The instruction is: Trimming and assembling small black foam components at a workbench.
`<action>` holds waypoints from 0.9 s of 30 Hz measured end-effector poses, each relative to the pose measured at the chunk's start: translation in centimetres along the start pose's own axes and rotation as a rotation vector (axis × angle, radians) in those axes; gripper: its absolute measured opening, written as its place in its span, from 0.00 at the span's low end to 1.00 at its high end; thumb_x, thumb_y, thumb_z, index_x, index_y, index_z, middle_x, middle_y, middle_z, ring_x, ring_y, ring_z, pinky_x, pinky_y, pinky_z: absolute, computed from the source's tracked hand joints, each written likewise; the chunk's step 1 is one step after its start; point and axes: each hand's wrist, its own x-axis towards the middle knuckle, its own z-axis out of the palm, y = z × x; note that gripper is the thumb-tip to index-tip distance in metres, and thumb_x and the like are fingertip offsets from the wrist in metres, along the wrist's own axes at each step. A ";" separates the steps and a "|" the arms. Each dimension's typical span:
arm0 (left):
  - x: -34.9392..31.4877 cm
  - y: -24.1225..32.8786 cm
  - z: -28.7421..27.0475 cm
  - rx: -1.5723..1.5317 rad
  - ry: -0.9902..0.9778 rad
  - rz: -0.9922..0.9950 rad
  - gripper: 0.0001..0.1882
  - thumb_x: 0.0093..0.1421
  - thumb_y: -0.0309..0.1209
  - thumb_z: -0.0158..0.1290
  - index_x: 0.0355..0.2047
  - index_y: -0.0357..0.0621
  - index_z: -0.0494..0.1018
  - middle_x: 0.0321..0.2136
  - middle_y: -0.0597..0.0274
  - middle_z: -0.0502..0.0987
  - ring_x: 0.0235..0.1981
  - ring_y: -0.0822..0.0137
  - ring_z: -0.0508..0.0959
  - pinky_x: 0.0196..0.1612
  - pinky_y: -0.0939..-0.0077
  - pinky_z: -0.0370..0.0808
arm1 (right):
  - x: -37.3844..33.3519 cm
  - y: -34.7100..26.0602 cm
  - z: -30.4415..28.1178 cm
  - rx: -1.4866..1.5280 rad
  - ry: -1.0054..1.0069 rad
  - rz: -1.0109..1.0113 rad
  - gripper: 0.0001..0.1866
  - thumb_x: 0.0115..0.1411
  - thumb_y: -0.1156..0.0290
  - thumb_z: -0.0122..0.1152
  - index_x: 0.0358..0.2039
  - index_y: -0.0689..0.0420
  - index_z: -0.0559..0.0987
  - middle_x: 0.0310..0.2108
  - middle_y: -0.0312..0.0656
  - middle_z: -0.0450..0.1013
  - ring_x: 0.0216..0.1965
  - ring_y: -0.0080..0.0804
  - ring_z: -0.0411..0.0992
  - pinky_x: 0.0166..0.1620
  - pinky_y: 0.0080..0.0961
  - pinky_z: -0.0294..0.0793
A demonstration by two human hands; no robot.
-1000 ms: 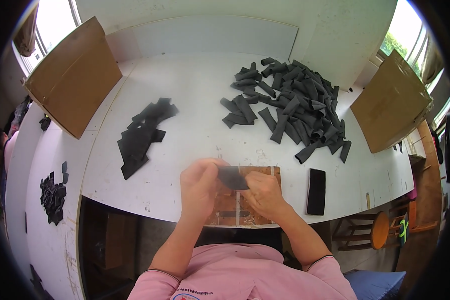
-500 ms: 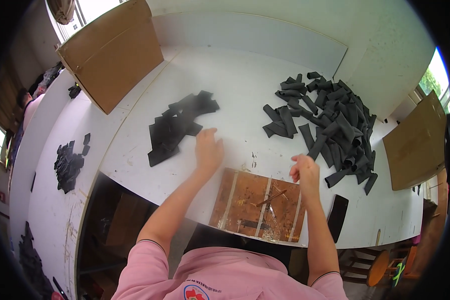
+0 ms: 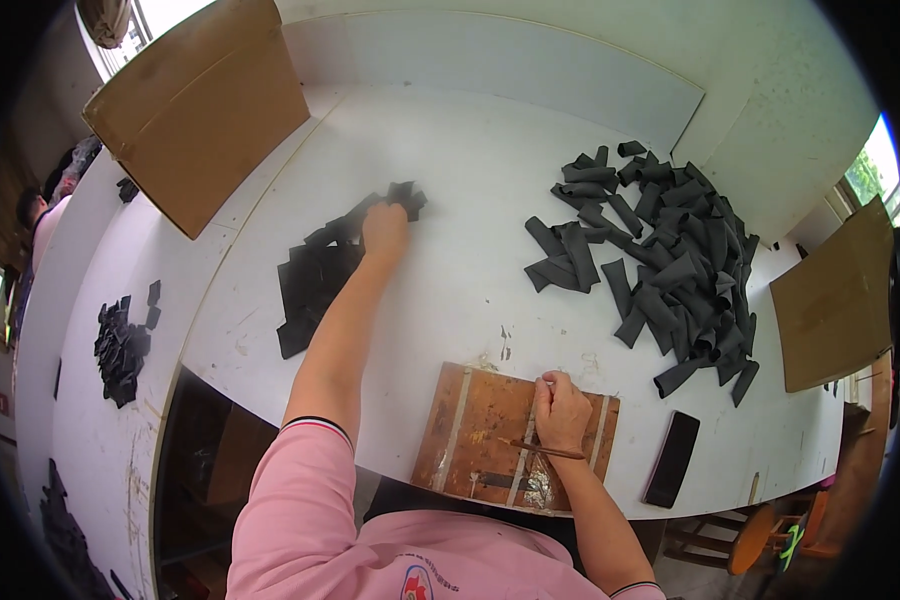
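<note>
My left hand (image 3: 385, 232) reaches over the far part of a pile of flat black pieces (image 3: 315, 275), left of the middle of the white table. Its fingertips are hidden among the pieces, so I cannot tell whether they grip one. Nearer to me, my right hand (image 3: 562, 412) is over a brown wooden board (image 3: 465, 425) with its fingers curled closed. What they hold, if anything, is hidden. A thin brown stick (image 3: 518, 444) crosses at the right wrist, over the board.
Many black rolled tubes (image 3: 685, 260) are heaped on the right. A dark phone (image 3: 672, 460) lies beside the board. Cardboard boxes stand at the far left (image 3: 205, 110) and right (image 3: 835, 300). Small black pieces (image 3: 122, 350) lie on the left-hand table. Another person (image 3: 45, 225) is at far left.
My left hand has moved away from me onto the black pieces. My right hand has moved left and nearer, onto the board. The brown stick has turned and now crosses my right wrist.
</note>
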 end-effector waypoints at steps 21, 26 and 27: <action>-10.1 5.5 -9.6 -0.833 -0.349 -0.075 0.24 0.47 0.36 0.56 0.42 0.34 0.68 0.32 0.51 0.74 0.33 0.65 0.74 0.34 0.73 0.70 | 0.5 0.1 0.1 0.002 0.031 0.040 0.04 0.52 0.70 0.52 0.25 0.56 0.70 0.19 0.44 0.70 0.22 0.43 0.70 0.25 0.34 0.68; -7.4 9.4 -2.7 -0.408 -0.299 -0.053 0.21 0.43 0.38 0.58 0.31 0.31 0.71 0.23 0.48 0.75 0.27 0.53 0.76 0.31 0.67 0.71 | 0.2 -0.1 0.2 0.060 0.049 0.031 0.05 0.52 0.69 0.52 0.25 0.57 0.71 0.20 0.45 0.71 0.23 0.43 0.70 0.26 0.34 0.68; -7.5 9.8 -1.8 -0.419 -0.305 -0.037 0.21 0.43 0.38 0.58 0.31 0.31 0.71 0.23 0.48 0.75 0.27 0.53 0.76 0.31 0.67 0.71 | 0.2 0.0 0.2 0.083 0.041 0.038 0.05 0.52 0.69 0.52 0.25 0.57 0.71 0.20 0.45 0.71 0.23 0.43 0.70 0.26 0.34 0.68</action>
